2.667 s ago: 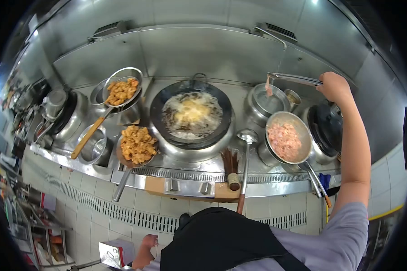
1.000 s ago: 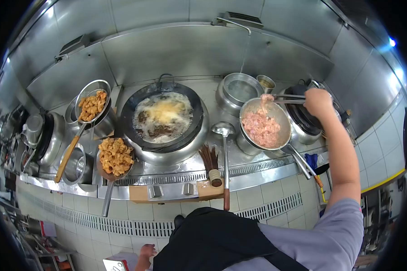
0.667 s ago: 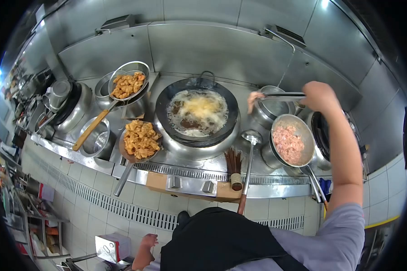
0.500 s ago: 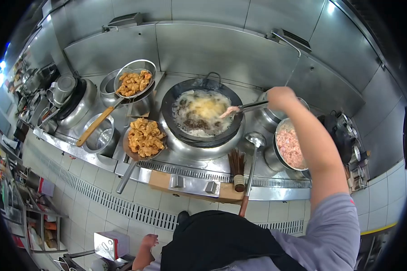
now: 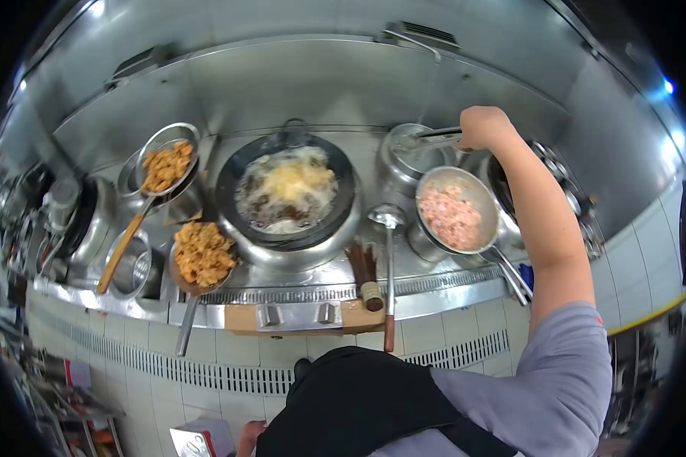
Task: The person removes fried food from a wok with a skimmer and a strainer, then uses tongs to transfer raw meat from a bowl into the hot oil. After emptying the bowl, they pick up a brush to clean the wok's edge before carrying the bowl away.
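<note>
At two o'clock, the right hand (image 5: 484, 128) is clenching its grip around the tongs (image 5: 437, 136) over the pot (image 5: 392, 158); raw meat (image 5: 450, 217) is filling the bowl (image 5: 486, 222) at three. The left hand (image 5: 253, 433) is showing at seven, grip impossible to tell.

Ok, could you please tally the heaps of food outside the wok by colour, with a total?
Golden-brown fried pieces: 2 (one heap in the wooden-handled strainer, one in the metal-handled scoop)
Pink raw meat: 1 (in the round metal bowl)
Total: 3
</note>
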`<state>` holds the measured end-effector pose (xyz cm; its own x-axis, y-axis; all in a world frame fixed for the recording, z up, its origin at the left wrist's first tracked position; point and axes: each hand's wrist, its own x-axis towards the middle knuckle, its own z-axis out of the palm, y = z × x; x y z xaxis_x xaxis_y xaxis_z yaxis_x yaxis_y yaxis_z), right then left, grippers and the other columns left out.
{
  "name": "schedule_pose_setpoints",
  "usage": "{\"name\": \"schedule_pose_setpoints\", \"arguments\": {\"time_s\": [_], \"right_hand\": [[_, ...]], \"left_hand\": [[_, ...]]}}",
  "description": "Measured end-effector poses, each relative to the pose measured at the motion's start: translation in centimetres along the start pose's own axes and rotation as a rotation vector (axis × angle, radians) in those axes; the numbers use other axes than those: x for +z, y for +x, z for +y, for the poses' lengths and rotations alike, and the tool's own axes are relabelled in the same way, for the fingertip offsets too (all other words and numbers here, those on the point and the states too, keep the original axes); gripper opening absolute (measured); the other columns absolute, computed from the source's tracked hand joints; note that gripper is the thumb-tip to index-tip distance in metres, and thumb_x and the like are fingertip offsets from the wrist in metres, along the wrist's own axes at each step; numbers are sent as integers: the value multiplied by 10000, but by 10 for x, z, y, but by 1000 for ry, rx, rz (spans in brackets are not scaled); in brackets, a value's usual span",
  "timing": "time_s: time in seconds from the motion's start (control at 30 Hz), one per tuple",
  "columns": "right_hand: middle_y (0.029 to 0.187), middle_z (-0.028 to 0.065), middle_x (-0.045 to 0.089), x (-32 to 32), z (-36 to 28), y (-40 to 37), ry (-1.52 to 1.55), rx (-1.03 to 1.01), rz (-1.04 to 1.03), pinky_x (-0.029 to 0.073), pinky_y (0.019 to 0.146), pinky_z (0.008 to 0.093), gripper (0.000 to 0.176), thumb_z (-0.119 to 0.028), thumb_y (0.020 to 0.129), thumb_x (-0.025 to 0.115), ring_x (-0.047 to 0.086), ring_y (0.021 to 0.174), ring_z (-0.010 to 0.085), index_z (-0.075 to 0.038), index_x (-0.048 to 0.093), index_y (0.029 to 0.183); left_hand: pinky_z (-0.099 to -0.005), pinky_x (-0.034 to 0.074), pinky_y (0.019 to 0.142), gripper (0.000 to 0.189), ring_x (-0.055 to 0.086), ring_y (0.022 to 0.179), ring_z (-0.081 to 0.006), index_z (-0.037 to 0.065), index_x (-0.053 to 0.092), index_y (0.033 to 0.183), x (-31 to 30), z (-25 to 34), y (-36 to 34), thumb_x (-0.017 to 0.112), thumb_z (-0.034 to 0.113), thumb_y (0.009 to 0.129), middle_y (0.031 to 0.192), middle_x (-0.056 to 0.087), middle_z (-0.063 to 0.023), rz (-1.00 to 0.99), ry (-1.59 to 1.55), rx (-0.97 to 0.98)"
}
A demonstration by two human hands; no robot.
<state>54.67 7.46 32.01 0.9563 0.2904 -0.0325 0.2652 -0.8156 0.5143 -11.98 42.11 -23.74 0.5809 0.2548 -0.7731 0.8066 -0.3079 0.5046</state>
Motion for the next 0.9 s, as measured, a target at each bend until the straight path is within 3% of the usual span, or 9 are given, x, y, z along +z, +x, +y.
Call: {"name": "schedule_pose_setpoints", "arguments": {"time_s": [0.17,0.33,0.4,0.53,0.6,0.67,0.77,0.9], "right_hand": [[868,133,699,81,52,-6,-145,24,11,534,688,380,163,-147,679,669,677,827,288,-62,730,805],[869,102,707,215,47,10,-94,82,74,532,660,361,146,-116,766,600,689,831,250,-96,736,813],[899,98,708,212,47,-8,-85,87,38,532,676,357,163,-124,783,587,689,852,248,-104,738,842],[901,124,703,202,69,-20,-65,121,36,540,686,368,168,-115,783,578,690,841,264,-85,734,838],[895,147,696,173,82,-35,-40,157,70,544,692,383,160,-101,773,581,687,831,285,-60,726,825],[887,170,688,152,96,-43,-13,190,128,543,724,405,157,-102,764,584,680,827,316,-36,713,823],[905,184,672,124,109,-47,5,207,174,530,763,419,239,-220,706,712,656,878,340,-16,692,830],[877,167,671,51,62,-65,150,82,194,520,758,419,229,-223,713,702,651,860,331,-42,698,854]], "left_hand": [[-316,481,526,297,670,670,-202,16,593,1054,-30,36,18,557,236,858,892,655,-109,44,32,66],[-312,480,521,301,673,664,-198,15,601,1048,-52,67,23,558,235,846,885,657,-105,139,-9,149],[-310,476,512,304,673,674,-188,4,588,1049,-53,76,29,543,233,854,872,657,-106,160,-443,-188],[-315,476,507,296,673,673,-201,-2,590,1038,-44,99,11,537,230,863,863,656,-113,174,-419,-174],[-317,484,510,298,674,678,-219,-9,588,1037,-46,152,-29,533,233,871,865,656,-123,109,-121,-259],[-321,490,517,296,670,679,-214,-4,591,1033,-43,141,-21,536,241,875,861,655,-119,77,-72,-203],[-335,509,536,293,660,683,-200,9,601,1020,-30,99,-4,542,263,886,848,650,-108,-3,57,-59],[-331,513,549,282,649,685,-177,32,609,1025,-18,33,19,542,272,893,848,649,-95,-29,139,82]]}}
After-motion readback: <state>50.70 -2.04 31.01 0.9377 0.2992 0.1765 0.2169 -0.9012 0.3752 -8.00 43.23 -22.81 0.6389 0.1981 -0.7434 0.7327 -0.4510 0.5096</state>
